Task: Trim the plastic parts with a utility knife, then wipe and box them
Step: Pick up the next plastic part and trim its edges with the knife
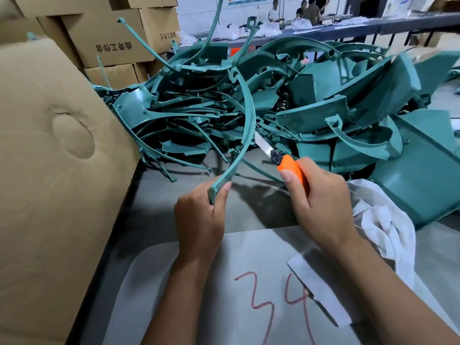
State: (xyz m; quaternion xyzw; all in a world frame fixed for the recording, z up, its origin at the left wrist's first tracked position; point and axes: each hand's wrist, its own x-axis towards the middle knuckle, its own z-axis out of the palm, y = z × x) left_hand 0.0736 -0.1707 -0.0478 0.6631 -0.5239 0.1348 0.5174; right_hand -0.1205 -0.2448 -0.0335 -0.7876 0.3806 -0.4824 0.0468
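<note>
My left hand (200,217) grips the lower end of a long curved teal plastic strip (245,135) that arcs up and away from me. In my right hand (321,202) is an orange utility knife (292,169), its bare blade (262,145) resting against the strip's right edge about halfway up. Behind them a big tangled pile of teal plastic parts (298,95) covers the table. A crumpled white cloth (383,225) lies just right of my right wrist.
A large open cardboard box flap (49,170) stands at the left. Stacked cartons (112,41) are at the back left. A grey sheet marked "34" in red (249,282) lies under my forearms. People stand at a far table (298,11).
</note>
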